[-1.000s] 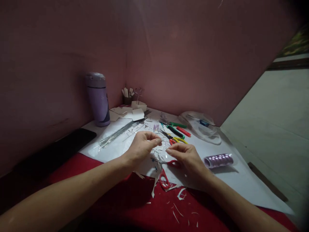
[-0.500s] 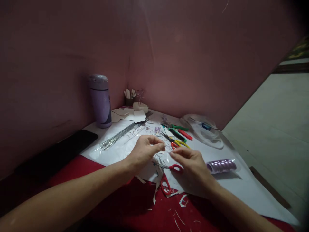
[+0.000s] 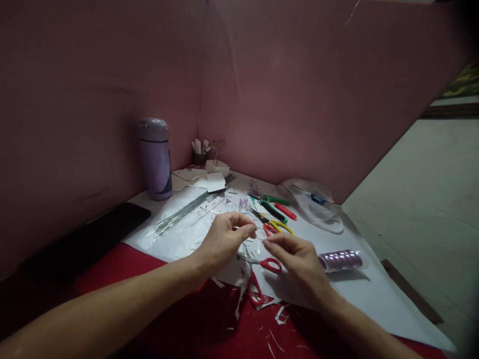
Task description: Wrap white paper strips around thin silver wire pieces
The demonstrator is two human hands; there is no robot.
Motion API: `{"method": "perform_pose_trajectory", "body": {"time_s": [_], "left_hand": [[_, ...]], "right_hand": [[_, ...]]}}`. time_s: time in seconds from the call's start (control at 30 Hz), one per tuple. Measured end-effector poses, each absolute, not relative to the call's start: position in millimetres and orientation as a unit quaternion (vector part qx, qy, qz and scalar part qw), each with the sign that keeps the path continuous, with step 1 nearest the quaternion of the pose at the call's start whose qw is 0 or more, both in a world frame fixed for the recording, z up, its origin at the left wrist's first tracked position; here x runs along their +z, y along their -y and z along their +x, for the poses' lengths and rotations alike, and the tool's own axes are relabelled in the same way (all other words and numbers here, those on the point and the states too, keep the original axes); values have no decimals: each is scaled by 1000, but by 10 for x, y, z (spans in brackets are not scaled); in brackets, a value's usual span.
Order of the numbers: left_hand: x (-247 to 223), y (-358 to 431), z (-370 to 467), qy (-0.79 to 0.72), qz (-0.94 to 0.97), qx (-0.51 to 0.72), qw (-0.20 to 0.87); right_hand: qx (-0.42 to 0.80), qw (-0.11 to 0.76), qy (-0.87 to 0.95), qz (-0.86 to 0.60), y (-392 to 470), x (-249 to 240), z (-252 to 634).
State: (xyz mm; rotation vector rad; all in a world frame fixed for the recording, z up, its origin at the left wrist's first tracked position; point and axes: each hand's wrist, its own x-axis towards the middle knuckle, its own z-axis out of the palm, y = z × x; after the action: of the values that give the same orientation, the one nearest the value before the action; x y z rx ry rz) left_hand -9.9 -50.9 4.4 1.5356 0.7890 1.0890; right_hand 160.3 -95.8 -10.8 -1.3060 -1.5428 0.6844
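Above the littered white paper (image 3: 377, 299), my left hand (image 3: 228, 239) is closed in a pinch, thumb against forefinger. A short gap to its right, my right hand (image 3: 295, 257) pinches in the same way, fingertips facing the left ones. Whatever lies between the fingertips is too small to make out. Red-handled scissors (image 3: 270, 265) lie spread just below both hands. Behind the right hand rest scissors with red and yellow handles (image 3: 279, 227). A spool of shiny purple thread (image 3: 342, 261) lies on its side right of my right hand.
A bundle of thin wires (image 3: 183, 212) lies left of the hands. Pliers with green and black handles (image 3: 273, 210), a red tool (image 3: 286, 211) and a clear plastic bag (image 3: 318, 207) lie behind. A purple bottle (image 3: 155, 159) stands near the wall. Paper scraps litter the red cloth (image 3: 202, 319).
Both hands keep their pinches with hardly any movement between them. The whole view has shifted slightly.
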Motion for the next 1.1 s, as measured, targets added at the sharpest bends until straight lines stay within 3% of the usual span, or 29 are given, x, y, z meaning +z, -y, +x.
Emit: {"method": "perform_pose_trajectory", "body": {"time_s": [0.2, 0.3, 0.4, 0.5, 0.63, 0.73, 0.83, 0.93, 1.1], "left_hand": [[68, 579, -78, -345, 695, 435, 457], [86, 582, -84, -286, 679, 422, 527], [86, 541, -98, -293, 632, 448, 560], [79, 517, -106, -341, 631, 467, 516], [93, 550, -112, -350, 691, 445, 449], [104, 553, -130, -296, 693, 433, 495], [97, 514, -153, -300, 655, 462, 517], [99, 498, -164, -353, 653, 479, 468], [152, 544, -154, -351, 704, 451, 423]], "right_hand": [[108, 418, 758, -488, 1058, 312, 1512], [219, 429, 718, -502, 807, 392, 1637], [294, 449, 674, -508, 796, 152, 1642], [233, 445, 697, -511, 1022, 12, 1522], [114, 399, 768, -488, 1050, 324, 1479], [219, 412, 717, -519, 819, 450, 1564], [304, 429, 677, -515, 769, 262, 1570], [270, 419, 703, -507, 951, 132, 1479], [174, 410, 741, -502, 923, 429, 1508]]}}
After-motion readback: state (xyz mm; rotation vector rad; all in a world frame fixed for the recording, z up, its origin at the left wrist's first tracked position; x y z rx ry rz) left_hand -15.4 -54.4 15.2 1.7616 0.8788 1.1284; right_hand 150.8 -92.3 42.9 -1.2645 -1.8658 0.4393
